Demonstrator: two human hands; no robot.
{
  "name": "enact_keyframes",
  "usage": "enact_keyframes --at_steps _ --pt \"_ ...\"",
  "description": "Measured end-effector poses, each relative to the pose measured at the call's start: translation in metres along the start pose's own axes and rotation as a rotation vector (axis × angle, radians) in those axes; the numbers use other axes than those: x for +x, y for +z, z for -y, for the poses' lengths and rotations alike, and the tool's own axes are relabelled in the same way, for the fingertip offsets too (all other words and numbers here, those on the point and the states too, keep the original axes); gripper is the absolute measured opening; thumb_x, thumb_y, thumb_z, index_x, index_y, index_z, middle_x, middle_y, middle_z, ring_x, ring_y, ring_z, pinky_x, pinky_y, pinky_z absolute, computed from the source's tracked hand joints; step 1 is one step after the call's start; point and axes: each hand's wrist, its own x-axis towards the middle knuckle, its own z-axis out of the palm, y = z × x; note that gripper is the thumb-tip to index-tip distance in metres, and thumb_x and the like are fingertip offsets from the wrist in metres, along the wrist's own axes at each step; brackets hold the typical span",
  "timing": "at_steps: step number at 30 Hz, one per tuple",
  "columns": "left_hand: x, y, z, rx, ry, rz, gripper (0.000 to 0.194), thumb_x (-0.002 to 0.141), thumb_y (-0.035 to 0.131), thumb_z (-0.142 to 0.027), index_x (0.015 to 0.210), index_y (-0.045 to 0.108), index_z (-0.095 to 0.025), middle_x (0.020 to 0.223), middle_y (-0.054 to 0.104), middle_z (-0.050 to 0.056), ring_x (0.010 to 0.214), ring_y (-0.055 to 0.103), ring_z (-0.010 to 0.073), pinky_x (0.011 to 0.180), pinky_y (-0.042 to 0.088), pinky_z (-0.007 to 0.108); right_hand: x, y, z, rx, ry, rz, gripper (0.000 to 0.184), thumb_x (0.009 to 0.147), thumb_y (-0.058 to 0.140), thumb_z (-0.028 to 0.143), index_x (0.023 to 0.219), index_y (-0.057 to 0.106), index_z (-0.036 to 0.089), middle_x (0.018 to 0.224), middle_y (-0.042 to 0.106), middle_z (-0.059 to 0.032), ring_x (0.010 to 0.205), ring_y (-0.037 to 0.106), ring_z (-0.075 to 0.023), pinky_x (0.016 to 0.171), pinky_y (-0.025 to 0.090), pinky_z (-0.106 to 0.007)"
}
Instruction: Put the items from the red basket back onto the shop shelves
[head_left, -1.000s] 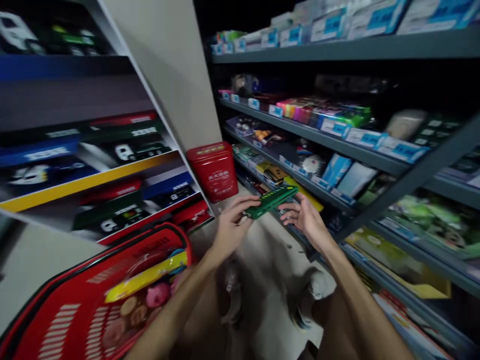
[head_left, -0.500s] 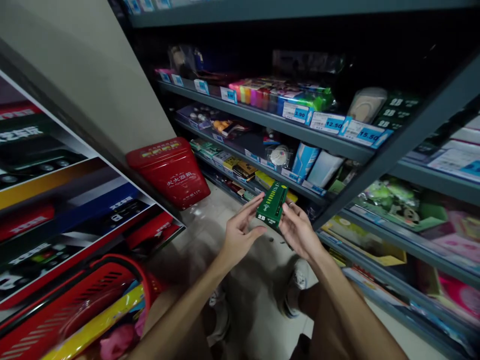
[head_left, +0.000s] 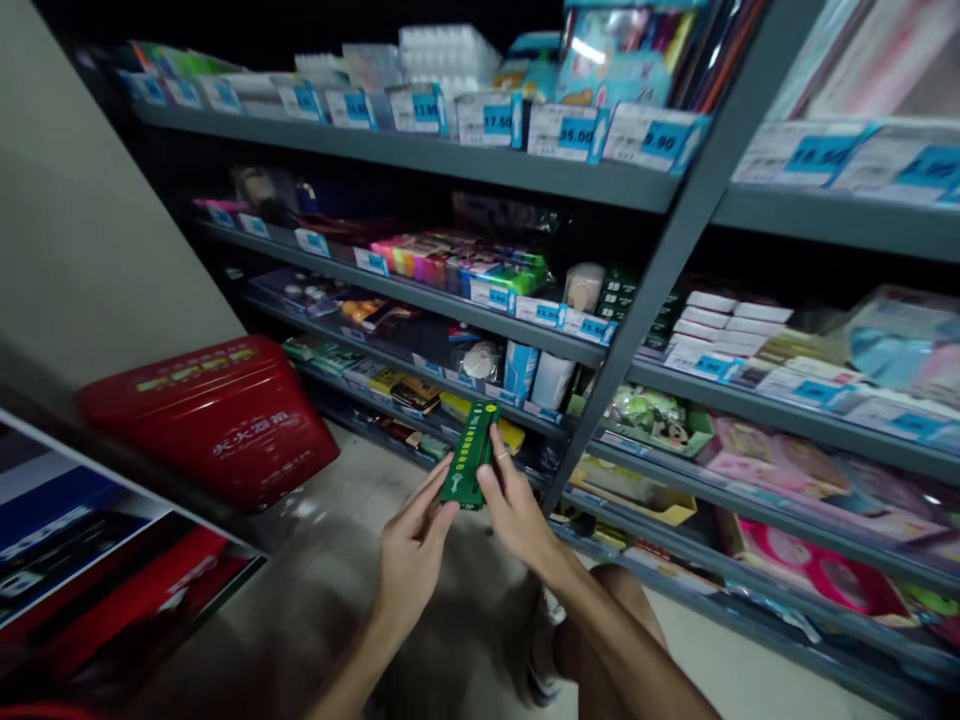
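A slim green box of 2B pencils [head_left: 469,455] with a yellow-dotted front stands nearly upright between my hands, tilted slightly. My left hand [head_left: 412,550] grips its lower left side with the fingers stretched along it. My right hand [head_left: 514,510] presses against its right side. The box's lower end sits just above the floor area, well in front of the lower shelves and apart from them.
Dark metal shelving [head_left: 420,155] with blue price tags and stationery runs along the right, split by a diagonal upright [head_left: 660,230]. A red tin bin [head_left: 210,425] stands on the tiled floor [head_left: 315,580] at left, beside a printed display panel [head_left: 97,540].
The view has swung, bringing more shelves in and pushing the red basket almost out at lower left. The green box has turned from lying flat to nearly upright between my hands.
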Motion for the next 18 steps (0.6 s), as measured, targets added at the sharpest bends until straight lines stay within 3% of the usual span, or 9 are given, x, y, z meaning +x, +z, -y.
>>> enact_keyframes --at_steps 2,4,6,9,13,15,18 --pt "-0.01 -0.001 -0.004 0.101 0.194 -0.036 0.049 0.108 0.069 -0.023 0.157 0.07 -0.03 0.158 0.071 0.006 0.146 0.069 0.0256 0.126 0.057 0.039 -0.007 -0.008 0.015 -0.092 -0.116 0.106 0.104 0.106 0.074 0.064 0.183 0.004 0.047 0.179 0.044 0.0025 0.166 0.044 -0.0365 0.14 0.033 -0.063" --pt "-0.021 -0.002 -0.018 0.173 0.368 -0.062 0.06 0.107 0.066 -0.011 0.163 0.064 -0.033 0.159 0.07 0.004 0.144 0.071 0.0221 0.123 0.058 0.033 -0.021 -0.019 0.031 -0.211 -0.202 0.165 0.127 0.093 0.09 0.062 0.18 -0.002 0.055 0.184 0.032 0.0064 0.169 0.037 -0.0393 0.138 0.038 -0.063" --pt "-0.03 0.0 -0.04 0.194 0.508 -0.037 0.069 0.104 0.065 -0.003 0.167 0.06 -0.031 0.16 0.069 0.003 0.143 0.071 0.0199 0.121 0.058 0.026 -0.043 -0.032 0.044 -0.358 -0.25 0.15 0.14 0.08 0.102 0.059 0.178 0.002 0.06 0.182 0.037 0.0067 0.164 0.043 -0.0437 0.129 0.052 -0.062" --pt "-0.032 0.018 -0.083 0.144 0.646 0.085 0.071 0.103 0.068 -0.003 0.17 0.056 -0.025 0.163 0.067 0.005 0.145 0.07 0.0199 0.122 0.055 0.022 -0.084 -0.06 0.062 -0.573 -0.342 -0.004 0.137 0.074 0.103 0.064 0.177 0.014 0.061 0.17 0.055 0.0018 0.152 0.059 -0.0465 0.113 0.066 -0.06" --pt "-0.008 0.074 -0.144 -0.051 0.696 0.276 0.071 0.108 0.066 -0.012 0.175 0.048 -0.026 0.168 0.061 0.009 0.152 0.064 0.024 0.127 0.054 0.029 -0.115 -0.108 0.097 -0.805 -0.454 -0.35 0.114 0.097 0.073 0.079 0.184 0.011 0.04 0.168 0.052 -0.0143 0.15 0.061 -0.0444 0.114 0.065 -0.059" --pt "0.012 0.11 -0.169 -0.152 0.683 0.341 0.07 0.111 0.062 -0.014 0.176 0.045 -0.031 0.171 0.058 0.008 0.156 0.06 0.0234 0.131 0.051 0.032 -0.112 -0.137 0.116 -0.896 -0.462 -0.49 0.111 0.105 0.065 0.075 0.186 0.004 0.029 0.173 0.044 -0.0217 0.156 0.054 -0.0453 0.12 0.059 -0.059" --pt "0.039 0.16 -0.197 -0.249 0.602 0.405 0.06 0.115 0.056 -0.02 0.174 0.05 -0.033 0.172 0.057 0.006 0.159 0.056 0.0221 0.134 0.048 0.036 -0.089 -0.182 0.14 -0.914 -0.436 -0.55 0.105 0.11 0.06 0.071 0.185 0.003 0.024 0.178 0.038 -0.0242 0.162 0.047 -0.0435 0.128 0.051 -0.062"
